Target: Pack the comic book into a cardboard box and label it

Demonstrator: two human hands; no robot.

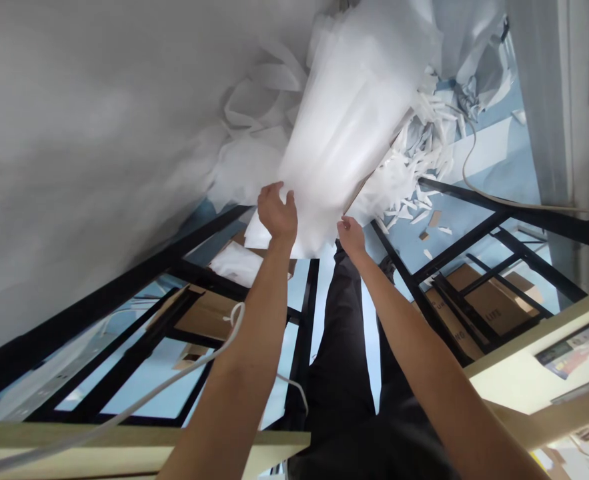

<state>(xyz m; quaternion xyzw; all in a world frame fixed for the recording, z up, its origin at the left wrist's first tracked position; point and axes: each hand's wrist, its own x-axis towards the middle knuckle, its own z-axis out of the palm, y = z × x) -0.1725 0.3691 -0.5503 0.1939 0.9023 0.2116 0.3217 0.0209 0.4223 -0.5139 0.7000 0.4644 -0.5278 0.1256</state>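
Observation:
Both my arms reach forward and down towards the floor. My left hand (277, 212) is closed on the lower left edge of a stack of white translucent sheets (347, 127). My right hand (351, 235) pinches the same stack at its lower right corner. The stack hangs tilted above a heap of white scraps (414, 173) on the blue floor (479, 220). My dark trousers (347, 347) show between my arms.
A large grey-white sheet (99, 133) fills the left. Black metal table frames (479, 240) stand left and right, with brown cardboard boxes (479, 303) under them. A white cable (139, 400) crosses a cream table edge (124, 443). A second cream tabletop (539, 353) lies at right.

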